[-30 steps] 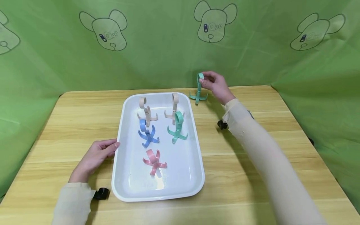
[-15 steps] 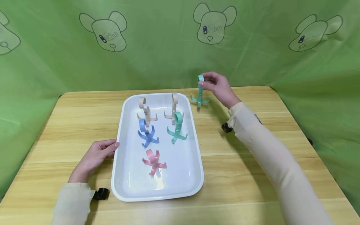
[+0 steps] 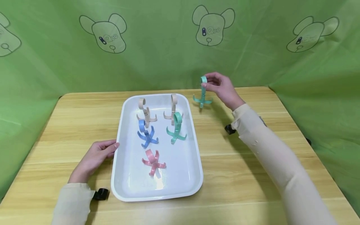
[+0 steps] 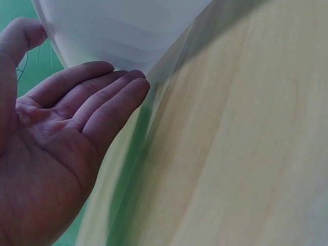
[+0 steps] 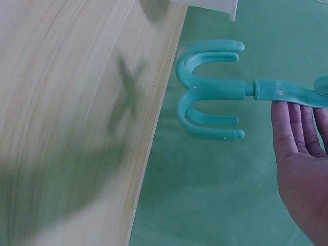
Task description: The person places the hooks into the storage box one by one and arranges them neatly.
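In the head view my right hand (image 3: 225, 90) pinches the hooped top of a green multi-prong hook hanger (image 3: 203, 93), near the table's back edge. It hangs upright, prongs at the bottom and apart from the table; its shadow falls on the wood in the right wrist view. There, the fingers (image 5: 294, 125) lie along the stem, and the thumb is out of sight. My left hand (image 3: 95, 156) holds the left side of a white tray (image 3: 180, 181), thumb at the rim and nearly straight fingers (image 4: 110, 107) against the outer wall.
Inside the tray stand two beige hook hangers (image 3: 147, 116) (image 3: 173, 109), a blue one (image 3: 147, 137), a green one (image 3: 176, 132) and a pink one (image 3: 153, 163). Around the wooden table (image 3: 239, 187) hangs a green curtain (image 3: 157, 62). Black devices (image 3: 101, 194) sit at both wrists.
My right hand has shifted a little to the right and slightly nearer with the green hook hanger, away from the tray. The left hand and tray have stayed almost in place.
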`<state>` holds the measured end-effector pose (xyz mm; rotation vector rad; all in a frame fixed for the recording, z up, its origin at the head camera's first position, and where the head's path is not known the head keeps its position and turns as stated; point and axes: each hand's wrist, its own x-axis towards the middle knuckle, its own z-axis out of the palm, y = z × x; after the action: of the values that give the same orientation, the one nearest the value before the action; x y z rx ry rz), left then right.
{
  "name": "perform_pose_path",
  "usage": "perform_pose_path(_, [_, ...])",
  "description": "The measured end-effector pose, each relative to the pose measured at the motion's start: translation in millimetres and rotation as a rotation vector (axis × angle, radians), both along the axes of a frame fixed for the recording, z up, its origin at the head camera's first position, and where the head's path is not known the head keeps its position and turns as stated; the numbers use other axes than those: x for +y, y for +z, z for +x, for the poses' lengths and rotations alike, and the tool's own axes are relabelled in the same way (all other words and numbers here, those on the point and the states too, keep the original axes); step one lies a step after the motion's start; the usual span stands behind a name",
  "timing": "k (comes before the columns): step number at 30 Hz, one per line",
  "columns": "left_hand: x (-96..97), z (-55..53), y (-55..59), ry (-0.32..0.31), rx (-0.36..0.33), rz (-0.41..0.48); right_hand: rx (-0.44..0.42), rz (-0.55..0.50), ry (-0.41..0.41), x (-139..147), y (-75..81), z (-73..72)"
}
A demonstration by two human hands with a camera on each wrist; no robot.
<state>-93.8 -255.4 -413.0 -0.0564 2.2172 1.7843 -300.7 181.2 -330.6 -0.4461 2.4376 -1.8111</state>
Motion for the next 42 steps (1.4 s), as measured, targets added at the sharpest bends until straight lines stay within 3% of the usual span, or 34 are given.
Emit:
perform_pose_path(25, [-1.4, -0.9, -0.3, -0.012, 0.016, -0.008, 0.009, 0.002, -0.047, 16, 9.4, 26.8])
perform_pose_path(30, [-0.9, 0.4, 0.6, -0.016, 0.026, 0.03, -0.001, -0.025, -0.047, 18, 12.5, 32.9])
perform_pose_path(42, [-1.1, 0.0, 0.7, -0.021, 0.033, 0.026, 0.005, 0.011, -0.059, 26, 23.1, 60.3])
